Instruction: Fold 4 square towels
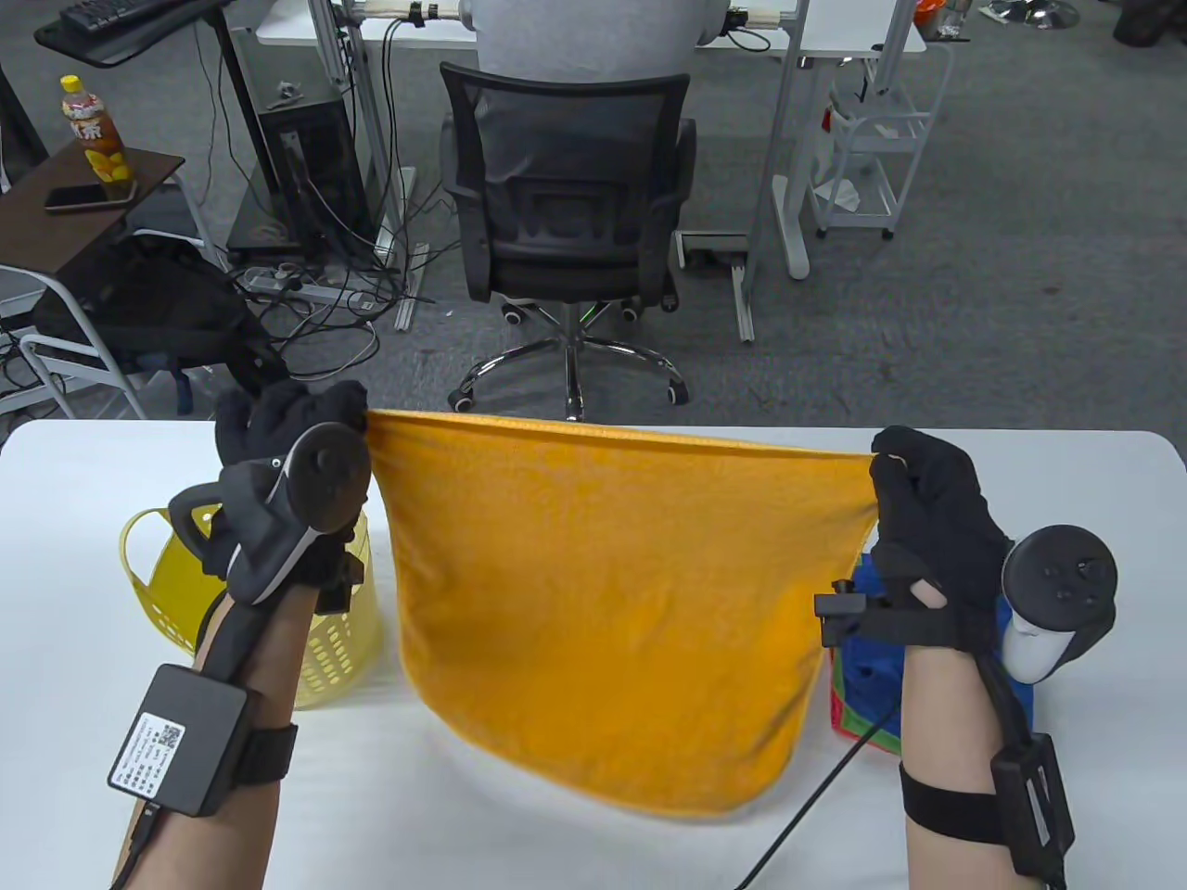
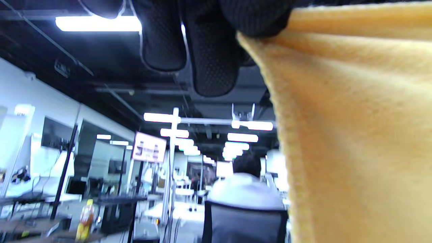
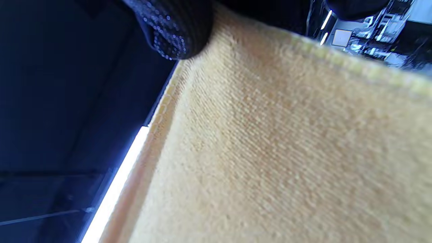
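Note:
An orange square towel (image 1: 612,593) hangs spread out above the white table (image 1: 519,834). My left hand (image 1: 357,417) pinches its upper left corner and my right hand (image 1: 881,464) pinches its upper right corner, so the top edge is stretched between them. The towel's lower edge hangs near the tabletop. The towel fills the right of the left wrist view (image 2: 354,135), with my gloved fingers (image 2: 209,50) at the top. It also fills the right wrist view (image 3: 270,152), under a fingertip (image 3: 175,27). A pile of folded towels (image 1: 867,667), blue on top, lies under my right wrist.
A yellow plastic basket (image 1: 343,630) stands on the table under my left arm. A black office chair (image 1: 566,213) stands beyond the table's far edge. A cable (image 1: 816,797) runs from my right wrist across the table.

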Motion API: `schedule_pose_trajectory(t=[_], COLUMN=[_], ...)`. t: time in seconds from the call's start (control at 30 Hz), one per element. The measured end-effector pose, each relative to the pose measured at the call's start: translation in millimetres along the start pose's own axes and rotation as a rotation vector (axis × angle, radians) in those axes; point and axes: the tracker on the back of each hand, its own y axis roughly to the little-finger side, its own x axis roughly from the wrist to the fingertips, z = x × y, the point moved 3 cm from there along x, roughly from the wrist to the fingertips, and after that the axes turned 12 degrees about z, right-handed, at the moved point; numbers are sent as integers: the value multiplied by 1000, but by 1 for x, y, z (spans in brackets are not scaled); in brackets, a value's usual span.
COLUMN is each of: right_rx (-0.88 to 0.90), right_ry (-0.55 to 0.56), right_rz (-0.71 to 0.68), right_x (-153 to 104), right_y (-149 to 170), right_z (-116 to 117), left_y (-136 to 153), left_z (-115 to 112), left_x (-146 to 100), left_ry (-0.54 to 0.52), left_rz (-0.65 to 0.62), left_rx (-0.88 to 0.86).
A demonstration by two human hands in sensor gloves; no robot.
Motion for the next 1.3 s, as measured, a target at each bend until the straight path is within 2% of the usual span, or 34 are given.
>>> schedule_pose_trajectory(t=[0.07, 0.1, 0.13, 0.2, 0.27, 0.4, 0.47, 0.53, 0.63, 0.77, 0.9, 1.0, 1.07, 1.13, 1.23, 1.3], right_rx=[-4, -25, -65, -142, -250, -510, -658, -780, -873, -906, -933, -985, -1012, -1057, -1135, -1196], right_ry=[40, 43, 41, 5, -85, -351, -473, -549, -660, -686, -655, -620, -579, -535, -455, -436], right_rz=[-69, -90, -108, -117, -97, 29, 69, 114, 148, 170, 173, 198, 206, 209, 231, 292], right_x=[-7, -11, -17, -30, -46, -95, -120, -142, -165, -176, -168, -147, -123, -102, -75, -69], right_y=[-15, -18, -16, -3, 22, 102, 132, 154, 173, 181, 180, 182, 187, 193, 211, 228], right_z=[-13, -17, -21, -23, -20, -6, -1, -1, 1, 4, 13, 32, 52, 70, 96, 106], left_y=[4, 7, 13, 26, 42, 75, 84, 92, 101, 100, 95, 85, 75, 69, 65, 63], left_z=[25, 31, 35, 31, 12, -47, -67, -83, -103, -121, -138, -159, -176, -191, -217, -236], left_x=[-4, -8, -19, -40, -69, -155, -194, -228, -262, -271, -257, -233, -209, -193, -177, -175], left_ry=[-85, -96, -97, -49, 35, 237, 317, 385, 479, 493, 559, 617, 590, 613, 627, 670], left_rz=[-39, -56, -91, -136, -194, -293, -353, -400, -420, -421, -330, -231, -137, -38, 113, 146], left_rx=[-91, -126, -180, -206, -208, -77, 30, 102, 151, 231, 274, 246, 257, 280, 256, 307])
